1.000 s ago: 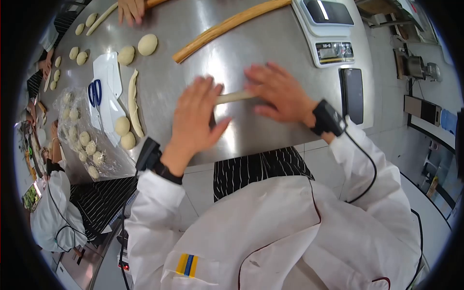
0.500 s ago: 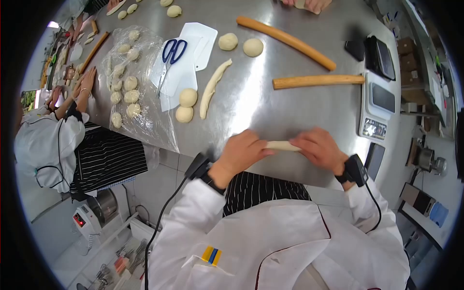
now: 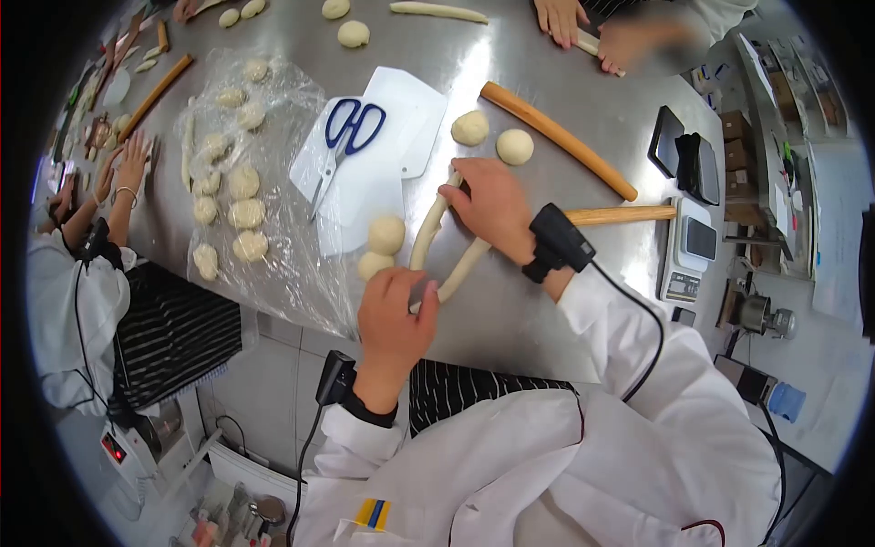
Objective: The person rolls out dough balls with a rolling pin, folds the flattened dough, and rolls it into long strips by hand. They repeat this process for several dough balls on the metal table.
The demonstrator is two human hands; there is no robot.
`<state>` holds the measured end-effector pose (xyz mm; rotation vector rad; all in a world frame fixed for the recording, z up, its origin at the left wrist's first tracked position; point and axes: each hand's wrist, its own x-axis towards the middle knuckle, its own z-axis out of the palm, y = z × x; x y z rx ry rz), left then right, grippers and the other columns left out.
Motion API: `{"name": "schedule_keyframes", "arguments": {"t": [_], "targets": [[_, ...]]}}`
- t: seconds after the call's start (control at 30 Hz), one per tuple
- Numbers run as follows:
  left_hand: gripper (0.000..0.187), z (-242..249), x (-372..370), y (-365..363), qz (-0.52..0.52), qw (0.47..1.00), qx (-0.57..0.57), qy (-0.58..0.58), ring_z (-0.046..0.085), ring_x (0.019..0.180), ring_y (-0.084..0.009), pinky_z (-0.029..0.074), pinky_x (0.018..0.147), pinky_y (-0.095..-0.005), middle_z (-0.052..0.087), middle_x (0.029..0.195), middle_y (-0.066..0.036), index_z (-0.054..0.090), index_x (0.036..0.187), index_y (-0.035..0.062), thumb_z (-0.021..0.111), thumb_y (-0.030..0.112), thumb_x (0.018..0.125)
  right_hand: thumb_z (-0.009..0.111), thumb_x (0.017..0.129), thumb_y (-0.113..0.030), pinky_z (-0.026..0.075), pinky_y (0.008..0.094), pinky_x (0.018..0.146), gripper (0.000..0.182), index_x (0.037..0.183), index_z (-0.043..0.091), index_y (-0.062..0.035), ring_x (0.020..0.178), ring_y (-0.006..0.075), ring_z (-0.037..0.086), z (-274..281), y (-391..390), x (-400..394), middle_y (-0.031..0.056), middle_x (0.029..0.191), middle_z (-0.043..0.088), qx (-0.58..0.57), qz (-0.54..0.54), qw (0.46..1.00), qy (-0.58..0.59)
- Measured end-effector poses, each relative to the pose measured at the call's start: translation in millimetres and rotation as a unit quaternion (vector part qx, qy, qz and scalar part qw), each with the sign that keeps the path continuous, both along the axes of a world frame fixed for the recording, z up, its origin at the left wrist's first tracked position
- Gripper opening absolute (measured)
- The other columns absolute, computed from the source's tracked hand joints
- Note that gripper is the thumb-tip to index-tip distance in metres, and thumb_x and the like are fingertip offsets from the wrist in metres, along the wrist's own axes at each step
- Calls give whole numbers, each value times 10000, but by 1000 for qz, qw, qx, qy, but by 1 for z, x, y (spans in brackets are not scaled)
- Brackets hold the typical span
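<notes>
A long dough strip (image 3: 428,228) lies on the steel table between my hands. My right hand (image 3: 495,202) pinches its far end between thumb and fingers. At the near end, my left hand (image 3: 396,314) has its fingers bent around the dough. A second dough strip (image 3: 463,272) slants beside the first, its near end close to my left thumb and its far end running under my right wrist. Two round dough balls (image 3: 386,235) touch each other just left of the strips. Farther off sit two more dough balls (image 3: 470,129).
Blue-handled scissors (image 3: 351,132) rest on white plastic sheets (image 3: 410,109). Plastic film (image 3: 292,219) covers several dough balls at left. Wooden rolling pins (image 3: 561,137) and a scale (image 3: 685,251) are at right. Co-workers' hands (image 3: 574,23) work across the table and at left (image 3: 132,173).
Both hands have moved left from the table's front edge to the longer strip, the right hand reaching farther away. The strip they held now lies beside it. The view has shifted.
</notes>
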<state>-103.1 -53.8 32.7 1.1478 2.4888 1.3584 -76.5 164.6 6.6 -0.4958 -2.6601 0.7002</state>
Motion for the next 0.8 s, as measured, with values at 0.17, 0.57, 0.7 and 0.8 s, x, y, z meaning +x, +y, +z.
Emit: {"name": "schedule_keyframes", "arguments": {"t": [0.17,0.57,0.7,0.8], "targets": [[154,12,-16,9,-37,997,1,-67,617,749,-295,507,665,-373,641,914,-122,672,943,38,729,67,803,708,831,-169,521,406,781,167,931,705,-35,859,328,641,-15,0,-12,125,910,700,-43,-28,998,25],[82,70,-43,92,-228,967,107,30,626,718,-261,498,660,-320,645,833,-136,649,914,-15,663,-19,833,681,865,-257,514,430,783,273,1088,654,-102,936,338,607,10,66,33,133,1029,595,26,-113,993,-10],[44,75,-13,97,-273,952,136,-34,614,713,-244,493,688,-324,641,814,-132,639,893,-22,648,-19,851,800,695,-125,496,370,663,361,1033,675,-98,798,281,596,80,24,138,87,911,597,74,-87,965,238],[151,60,21,140,-300,951,79,-8,624,856,-286,493,787,-388,657,948,-160,625,992,-8,658,42,853,811,691,-142,494,399,775,429,1099,683,-106,970,304,600,30,-19,241,125,1148,607,58,-95,971,210]]}}
